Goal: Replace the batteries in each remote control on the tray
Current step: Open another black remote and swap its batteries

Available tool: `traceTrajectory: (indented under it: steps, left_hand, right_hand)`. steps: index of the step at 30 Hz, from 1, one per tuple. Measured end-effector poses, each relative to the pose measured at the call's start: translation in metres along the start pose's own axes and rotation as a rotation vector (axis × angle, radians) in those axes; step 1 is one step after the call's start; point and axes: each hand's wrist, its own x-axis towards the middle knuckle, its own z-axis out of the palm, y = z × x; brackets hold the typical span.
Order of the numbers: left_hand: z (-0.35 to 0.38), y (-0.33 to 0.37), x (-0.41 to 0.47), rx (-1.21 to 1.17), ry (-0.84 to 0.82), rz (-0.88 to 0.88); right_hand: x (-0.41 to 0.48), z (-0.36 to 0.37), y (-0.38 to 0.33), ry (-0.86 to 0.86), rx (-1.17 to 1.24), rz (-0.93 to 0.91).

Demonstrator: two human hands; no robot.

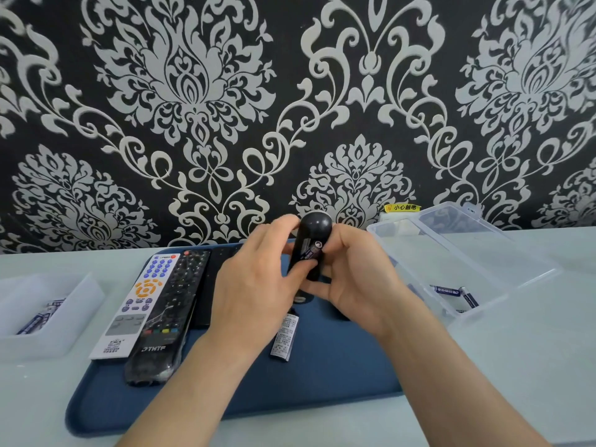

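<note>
L→R: white remote (pixel 142 301) & THTF remote (pixel 167 317) lie on the tray (pixel 322 382); L hand (pixel 254 285) and R hand (pixel 358 279) both curl round the dark remote (pixel 314 227) held above it, battery (pixel 311 251) prob half-seated in its open back, so next = press the cell flat, polarity right, then refit the cover.

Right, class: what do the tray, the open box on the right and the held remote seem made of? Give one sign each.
Tray: matte blue, probably plastic or rubber; its surface is dull, without glare.
Box: clear hard plastic; batteries show through it.
Remote: dark smooth plastic; there is a soft sheen on its rounded end.
</note>
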Motion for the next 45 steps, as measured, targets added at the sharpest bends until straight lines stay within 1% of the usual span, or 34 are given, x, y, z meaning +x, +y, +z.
traceTrajectory:
  steps: [3,5,8,10,12,14,15,17,18,19,20,22,24,26,28,30,33,35,37,38,42,43,44,45]
  left_hand:
    - [0.002,0.006,-0.003,-0.046,0.005,0.015]
    - [0.004,0.006,-0.003,-0.032,-0.017,0.051]
    - [0.007,0.001,-0.001,-0.008,0.014,0.066]
    - [0.008,0.001,0.0,-0.03,0.018,0.028]
    - [0.009,0.002,0.001,-0.121,0.006,-0.086]
    - [0.008,0.004,0.004,-0.356,-0.014,-0.305]
    - [0.008,0.006,0.008,-0.547,-0.033,-0.45]
    - [0.008,0.005,0.013,-1.015,-0.082,-0.766]
    - [0.007,0.002,0.015,-1.232,-0.102,-0.898]
    - [0.006,-0.001,0.016,-1.405,-0.111,-0.995]
    - [0.005,-0.005,0.017,-1.524,-0.116,-1.059]
    - [0.0,-0.009,0.015,-1.629,-0.129,-1.125]
    - [-0.006,-0.011,0.014,-1.646,-0.149,-1.157]
    - [-0.013,-0.014,0.013,-1.641,-0.177,-1.178]
    - [-0.017,-0.018,0.013,-1.643,-0.185,-1.182]
    - [-0.023,-0.022,0.011,-1.653,-0.14,-1.173]
    - [-0.036,-0.035,0.009,-1.632,-0.106,-1.143]
    - [-0.046,-0.04,0.009,-1.619,-0.138,-1.104]
    - [-0.06,-0.051,0.008,-1.579,-0.115,-1.042]
    - [-0.067,-0.056,0.008,-1.548,-0.084,-1.014]
    - [-0.107,-0.084,0.003,-1.424,0.105,-0.922]
    - [-0.116,-0.09,0.002,-1.362,0.145,-0.908]
    - [-0.122,-0.098,0.001,-1.222,0.173,-0.883]
    - [-0.125,-0.104,0.0,-0.981,0.187,-0.849]
  right_hand:
    - [-0.001,0.003,0.002,0.012,-0.005,-0.003]
    - [-0.002,0.005,0.002,0.035,-0.009,-0.002]
    - [-0.004,0.006,0.002,0.027,-0.005,0.004]
    - [-0.003,0.004,0.002,0.026,-0.011,0.006]
    - [-0.001,0.003,0.003,0.045,-0.017,-0.006]
    - [0.001,0.001,0.003,0.08,-0.03,-0.036]
    - [0.001,0.0,0.003,0.105,-0.047,-0.056]
    - [0.001,-0.002,0.003,0.171,-0.105,-0.1]
    - [0.001,-0.003,0.003,0.206,-0.145,-0.121]
    - [0.001,-0.003,0.002,0.24,-0.2,-0.14]
    - [0.001,-0.003,0.001,0.266,-0.266,-0.16]
    - [0.001,-0.002,0.0,0.297,-0.366,-0.203]
    - [-0.001,0.004,-0.001,0.295,-0.345,-0.214]
    - [-0.001,0.011,0.001,0.287,-0.306,-0.172]
    - [-0.001,0.017,0.003,0.273,-0.242,-0.074]
    - [0.0,0.021,0.007,0.262,-0.096,0.053]
    - [0.004,0.037,0.017,0.194,0.127,0.189]
    - [0.01,0.047,0.024,0.125,0.255,0.222]
    - [0.017,0.066,0.03,0.035,0.298,0.242]
    - [0.02,0.075,0.031,0.004,0.302,0.245]
    - [0.035,0.119,0.046,-0.09,0.172,0.228]
    - [0.038,0.129,0.05,-0.11,0.148,0.233]
    - [0.04,0.138,0.053,-0.123,0.127,0.234]
    - [0.041,0.143,0.055,-0.114,0.109,0.228]
